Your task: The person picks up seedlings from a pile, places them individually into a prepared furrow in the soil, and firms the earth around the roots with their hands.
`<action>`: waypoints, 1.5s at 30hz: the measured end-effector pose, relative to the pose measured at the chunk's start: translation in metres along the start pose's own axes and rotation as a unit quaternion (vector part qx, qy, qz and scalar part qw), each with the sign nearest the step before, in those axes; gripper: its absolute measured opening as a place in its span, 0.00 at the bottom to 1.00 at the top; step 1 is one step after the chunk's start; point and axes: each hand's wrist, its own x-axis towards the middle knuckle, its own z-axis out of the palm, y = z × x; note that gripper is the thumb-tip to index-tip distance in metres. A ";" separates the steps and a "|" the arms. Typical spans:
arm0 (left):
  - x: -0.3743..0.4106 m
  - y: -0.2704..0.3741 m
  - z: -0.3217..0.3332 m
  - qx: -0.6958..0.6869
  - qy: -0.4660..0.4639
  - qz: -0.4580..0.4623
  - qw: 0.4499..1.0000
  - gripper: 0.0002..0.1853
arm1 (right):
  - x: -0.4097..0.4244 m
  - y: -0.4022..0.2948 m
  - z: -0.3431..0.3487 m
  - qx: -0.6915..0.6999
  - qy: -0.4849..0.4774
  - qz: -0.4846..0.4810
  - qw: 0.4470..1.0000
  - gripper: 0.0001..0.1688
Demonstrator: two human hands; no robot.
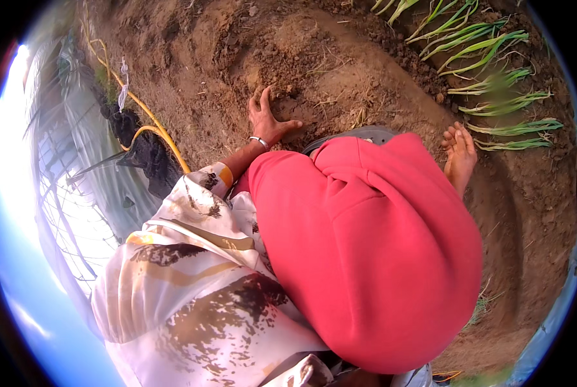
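My left hand (270, 118), with a metal bracelet (259, 141) at the wrist, is pressed to the brown soil (312, 53) with its fingers spread and nothing in them. Beyond my red-clothed knee (366, 242) is my right hand (459, 150), palm partly turned up, fingers loosely curled, no object visible in it. Close to its right, green onion seedlings (511, 128) lie in small bunches along a furrow, leaves pointing to the right. A grey shoe (366, 133) shows between my hands, mostly covered by the red cloth.
A yellow hose (148, 111) runs over the ground on the left, with a knotted strip of clear plastic (123, 87) on it. Black sheeting (150, 157) lies beside it, below a translucent plastic wall (99, 130). Blue sheeting (554, 319) borders the soil at far right.
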 end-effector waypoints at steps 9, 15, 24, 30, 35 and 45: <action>0.018 0.011 -0.005 0.020 -0.028 -0.056 0.998 0.62 | 0.010 -0.009 -0.003 0.050 0.020 -0.004 0.999 0.18; 0.010 -0.001 -0.006 -0.042 -0.053 -0.026 0.997 0.48 | 0.009 -0.014 -0.003 0.034 0.041 -0.011 0.999 0.19; 0.054 0.061 -0.053 -0.484 -0.229 -0.013 0.844 0.29 | 0.011 0.001 -0.020 0.052 0.012 -0.029 0.998 0.17; 0.043 0.218 0.019 -0.417 -0.471 0.009 0.777 0.31 | -0.022 -0.020 0.022 0.069 -0.011 -0.004 0.998 0.21; 0.006 0.300 0.110 -0.281 -0.525 0.109 0.796 0.46 | -0.049 -0.032 0.027 0.105 -0.003 -0.006 0.994 0.37; -0.015 0.383 0.183 0.164 -0.410 0.531 0.723 0.21 | -0.013 -0.011 0.002 0.159 0.146 0.030 0.976 0.35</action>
